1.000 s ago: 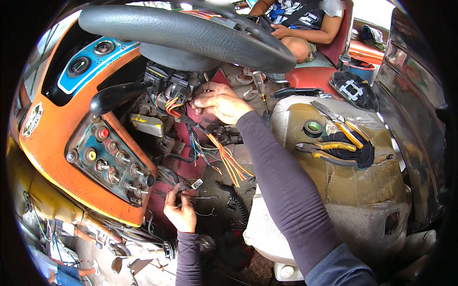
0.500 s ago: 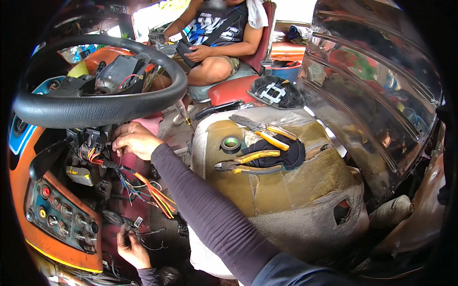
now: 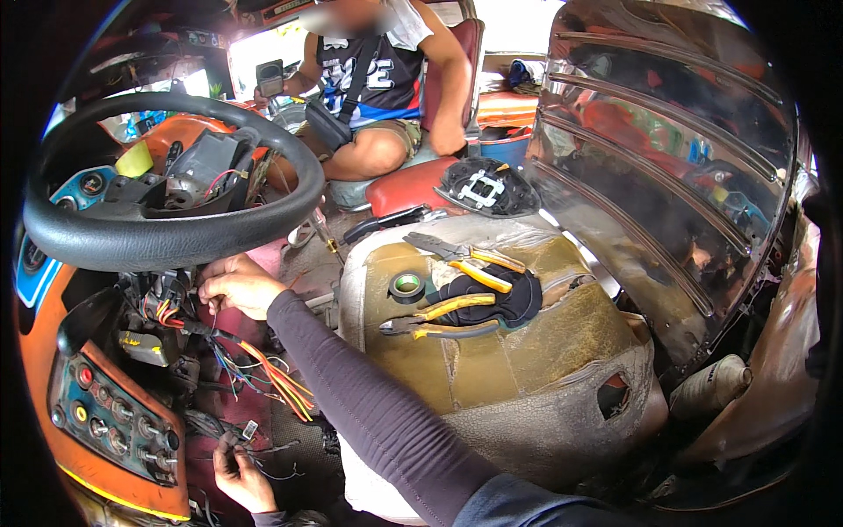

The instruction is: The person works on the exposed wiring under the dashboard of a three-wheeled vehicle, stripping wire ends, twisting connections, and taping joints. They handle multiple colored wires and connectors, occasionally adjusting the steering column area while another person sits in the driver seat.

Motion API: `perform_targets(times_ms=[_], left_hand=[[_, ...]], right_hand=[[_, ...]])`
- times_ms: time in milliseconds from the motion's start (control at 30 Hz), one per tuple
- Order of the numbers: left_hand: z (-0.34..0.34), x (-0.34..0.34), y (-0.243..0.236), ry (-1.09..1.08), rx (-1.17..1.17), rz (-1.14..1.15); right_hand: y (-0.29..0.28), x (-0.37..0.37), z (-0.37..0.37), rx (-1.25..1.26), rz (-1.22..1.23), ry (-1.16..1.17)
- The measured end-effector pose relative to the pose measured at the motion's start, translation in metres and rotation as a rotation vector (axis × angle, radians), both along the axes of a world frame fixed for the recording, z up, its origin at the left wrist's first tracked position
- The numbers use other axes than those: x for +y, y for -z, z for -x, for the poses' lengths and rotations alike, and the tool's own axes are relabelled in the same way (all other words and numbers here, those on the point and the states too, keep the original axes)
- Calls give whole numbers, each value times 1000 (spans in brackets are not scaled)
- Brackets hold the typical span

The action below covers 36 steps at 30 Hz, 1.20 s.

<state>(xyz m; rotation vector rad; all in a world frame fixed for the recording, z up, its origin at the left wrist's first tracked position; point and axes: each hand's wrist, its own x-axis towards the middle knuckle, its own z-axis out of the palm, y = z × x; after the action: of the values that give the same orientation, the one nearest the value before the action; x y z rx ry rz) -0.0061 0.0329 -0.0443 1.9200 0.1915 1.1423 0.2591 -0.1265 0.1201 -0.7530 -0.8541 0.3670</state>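
My right hand (image 3: pixel 239 286) reaches under the black steering wheel (image 3: pixel 167 241), fingers pinched together on what looks like a thin wire beside the steering column's connectors. Next to it, red, orange and yellow wires (image 3: pixel 263 364) run out of a dark wrapped bundle and end loose. Lower down, my left hand (image 3: pixel 242 481) is closed at the fingertips on thin dark wires (image 3: pixel 211 425), near a small white tag (image 3: pixel 250 430). Bare strands spread out beside its fingers. Part of the right fingertips is hidden by shadow and connectors.
On the worn seat (image 3: pixel 518 378) lie pliers (image 3: pixel 439 318), a second pair of yellow-handled pliers (image 3: pixel 474 262), black tape (image 3: pixel 407 286) and a dark cloth (image 3: pixel 514 303). An orange switch panel (image 3: pixel 114 422) stands at the left. Another person (image 3: pixel 369 97) sits opposite, holding a small device.
The view has tilted up and shifted slightly. Both my hands keep nearly the same places at the wires. The other person has sat up and now raises a small dark device.
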Motion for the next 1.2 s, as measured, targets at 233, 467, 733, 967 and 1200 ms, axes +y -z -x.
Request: perform_targets(times_ms=[233, 467, 733, 967, 1200], left_hand=[[1, 2, 3, -34, 0, -73], [-8, 8, 9, 14, -1, 41], [0, -11, -3, -61, 1, -112], [3, -19, -10, -65, 42, -79], [2, -23, -13, -62, 18, -88]], right_hand=[[2, 2, -7, -38, 41, -13], [1, 2, -7, -37, 38, -6], [0, -2, -5, -14, 66, 10], [0, -5, -6, -69, 84, 34], [-6, -13, 2, -19, 184, 28]])
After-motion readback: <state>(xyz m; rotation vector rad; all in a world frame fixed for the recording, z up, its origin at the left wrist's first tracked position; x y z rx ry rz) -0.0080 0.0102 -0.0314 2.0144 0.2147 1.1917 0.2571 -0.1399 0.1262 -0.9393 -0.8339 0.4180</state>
